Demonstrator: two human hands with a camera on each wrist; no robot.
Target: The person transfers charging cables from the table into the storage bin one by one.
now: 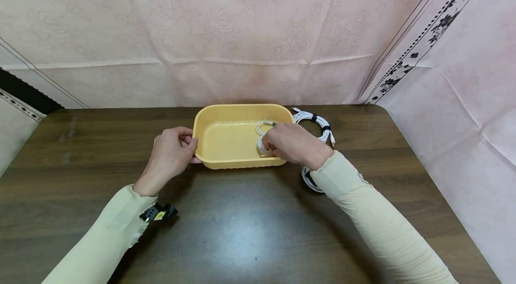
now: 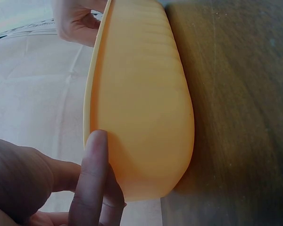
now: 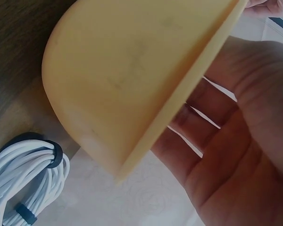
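Note:
My left hand (image 1: 171, 149) pinches the left end of a yellow plastic tub (image 1: 225, 140) on the table. In the left wrist view, one finger (image 2: 95, 160) lies along the tub's outer wall near its rim. My right hand (image 1: 296, 143) reaches over the tub's near right rim and grips a small coil of white cable (image 1: 260, 143) inside, at the right end. In the right wrist view, the tub's wall hides those fingertips and the cable.
A larger white cable coil (image 1: 321, 121) with black ties lies to the right of the tub. Another coil (image 1: 308, 181) is partly under my right wrist. The dark wooden table (image 1: 225, 230) meets a pink patterned cloth (image 1: 242, 51) at the back; another hangs on the right.

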